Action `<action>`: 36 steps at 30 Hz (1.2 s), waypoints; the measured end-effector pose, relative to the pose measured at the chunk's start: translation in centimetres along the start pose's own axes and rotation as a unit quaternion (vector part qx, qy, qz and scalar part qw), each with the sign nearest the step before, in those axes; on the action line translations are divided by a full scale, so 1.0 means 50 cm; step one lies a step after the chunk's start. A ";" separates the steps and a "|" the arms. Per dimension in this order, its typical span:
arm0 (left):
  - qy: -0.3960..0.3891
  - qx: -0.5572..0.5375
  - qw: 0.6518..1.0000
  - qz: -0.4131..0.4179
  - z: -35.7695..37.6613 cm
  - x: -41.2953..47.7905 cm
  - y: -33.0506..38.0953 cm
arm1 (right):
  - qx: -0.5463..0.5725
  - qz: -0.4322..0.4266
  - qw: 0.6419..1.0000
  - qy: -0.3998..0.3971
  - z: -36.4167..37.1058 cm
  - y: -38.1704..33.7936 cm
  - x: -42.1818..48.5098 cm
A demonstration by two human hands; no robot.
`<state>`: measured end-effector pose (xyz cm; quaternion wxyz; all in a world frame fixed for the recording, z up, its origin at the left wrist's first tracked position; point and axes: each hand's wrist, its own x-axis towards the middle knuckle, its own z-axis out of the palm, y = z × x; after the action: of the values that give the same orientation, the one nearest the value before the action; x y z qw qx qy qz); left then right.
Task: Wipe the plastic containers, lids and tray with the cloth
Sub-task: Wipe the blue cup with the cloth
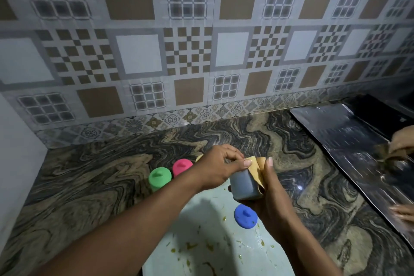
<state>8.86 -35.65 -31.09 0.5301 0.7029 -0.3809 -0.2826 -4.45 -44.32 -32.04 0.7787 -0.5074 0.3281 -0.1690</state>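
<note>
I saw the right hand gripping the grey container, the left hand pinching the cloth on it.

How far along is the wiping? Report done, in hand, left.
Done: unclear; the green-lidded container and pink-lidded container stand closed beside the tray. In hand: the left hand and right hand hold the cloth against the open grey container. Left: the blue lid and the yellow-spotted tray.

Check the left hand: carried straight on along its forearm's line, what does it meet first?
The cloth folded over the container that the left hand grips, with the right hand just behind it. Its thumb seems to touch the cloth, though depth is unclear.
</note>
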 end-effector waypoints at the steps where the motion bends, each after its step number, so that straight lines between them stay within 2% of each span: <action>1: 0.011 0.000 1.000 0.002 0.004 0.000 -0.001 | -0.017 -0.002 1.000 -0.006 0.004 0.003 0.000; 4: 0.024 0.002 1.000 0.010 0.012 0.001 -0.008 | -0.036 -0.006 0.999 -0.009 0.008 0.015 0.007; 7: 0.024 -0.011 1.000 0.003 0.015 -0.005 -0.013 | -0.015 0.026 1.000 -0.009 0.015 0.026 0.009; 11: 0.016 -0.067 0.998 -0.011 0.014 -0.015 -0.029 | 0.110 0.105 0.988 -0.014 0.016 0.032 0.003; 14: 0.010 -0.118 0.993 -0.018 0.005 -0.020 -0.025 | 0.195 0.184 0.960 -0.079 0.014 0.015 -0.006; 16: 0.001 -0.134 0.991 -0.018 -0.005 -0.020 -0.018 | 0.207 0.198 0.952 -0.106 0.013 0.009 -0.004; 18: -0.014 -0.135 0.990 -0.022 -0.018 -0.019 -0.011 | 0.193 0.187 0.956 -0.113 0.013 0.006 0.001; 21: -0.045 -0.123 0.991 -0.030 -0.042 -0.022 0.006 | 0.122 0.124 0.980 -0.096 0.019 0.004 0.014; 24: -0.049 -0.049 0.998 -0.006 -0.054 -0.016 0.014 | 0.033 0.055 0.996 -0.064 0.029 0.004 0.026; 26: -0.051 -0.042 0.998 0.010 -0.059 -0.018 0.014 | 0.051 0.091 0.991 -0.084 0.035 0.008 0.020; 28: -0.046 -0.076 0.996 0.018 -0.062 -0.025 0.005 | 0.109 0.182 0.967 -0.140 0.039 0.009 0.006; 30: -0.045 -0.113 0.993 0.011 -0.065 -0.032 -0.003 | 0.144 0.234 0.947 -0.164 0.036 0.012 0.000; 33: -0.040 -0.147 0.988 -0.010 -0.065 -0.034 -0.007 | 0.134 0.202 0.956 -0.166 0.030 0.015 0.014; 36: -0.040 -0.085 0.996 -0.004 -0.071 -0.030 0.006 | 0.055 0.108 0.985 -0.127 0.037 0.012 0.021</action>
<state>10.78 -32.55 -29.81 0.5715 0.6448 -0.3734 -0.3438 -2.46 -43.45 -32.45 0.8544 -0.4426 0.2697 -0.0362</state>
